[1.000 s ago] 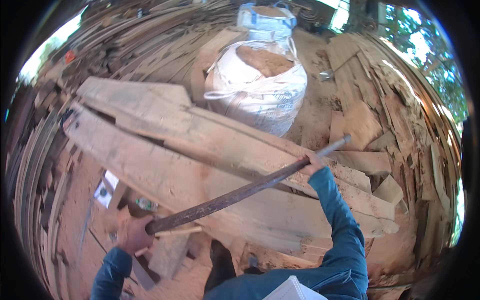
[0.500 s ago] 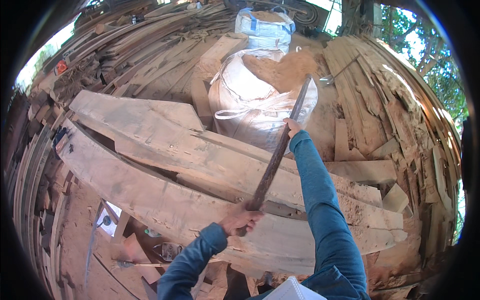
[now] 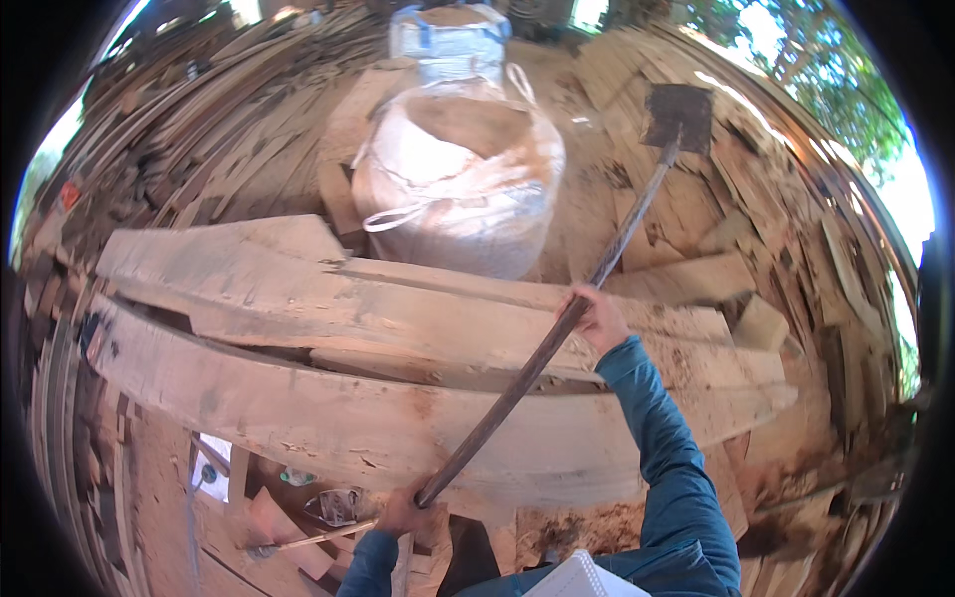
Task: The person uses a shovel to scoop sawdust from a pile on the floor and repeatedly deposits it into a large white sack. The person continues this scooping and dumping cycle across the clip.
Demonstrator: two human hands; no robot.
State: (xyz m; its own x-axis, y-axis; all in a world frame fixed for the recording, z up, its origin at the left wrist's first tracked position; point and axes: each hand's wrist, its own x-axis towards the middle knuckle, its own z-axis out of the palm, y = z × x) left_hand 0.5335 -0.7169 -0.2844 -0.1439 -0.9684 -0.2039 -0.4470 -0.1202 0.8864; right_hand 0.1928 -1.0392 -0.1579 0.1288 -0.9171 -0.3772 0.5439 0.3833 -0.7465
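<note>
I hold a long-handled shovel (image 3: 532, 368) slantwise across my front. Its flat, dark, square blade (image 3: 679, 119) is raised at the far right, over the planks there. My left hand (image 3: 410, 509) is closed round the lower end of the handle, close to my body. Farther up, my right hand (image 3: 595, 316) grips the middle of the shaft. Left of the blade stands a large white bulk bag (image 3: 453, 214), open at the top, with brown sawdust (image 3: 473, 121) inside. Thick wooden slabs (image 3: 398, 308) lie between me and the bag, beneath the shovel handle.
Another white and blue bulk bag (image 3: 450, 45) stands behind the first. Stacked planks (image 3: 796, 199) line the right side, and long boards (image 3: 189, 109) fill the far left. A wooden-handled brush (image 3: 298, 542) and a clear plastic container (image 3: 336, 505) lie at the lower left.
The shovel blade has swung right, away from the bag's mouth, and now shows plainly. Both hands have moved with the handle, the left one lower. The sawdust cloud above the bag has gone.
</note>
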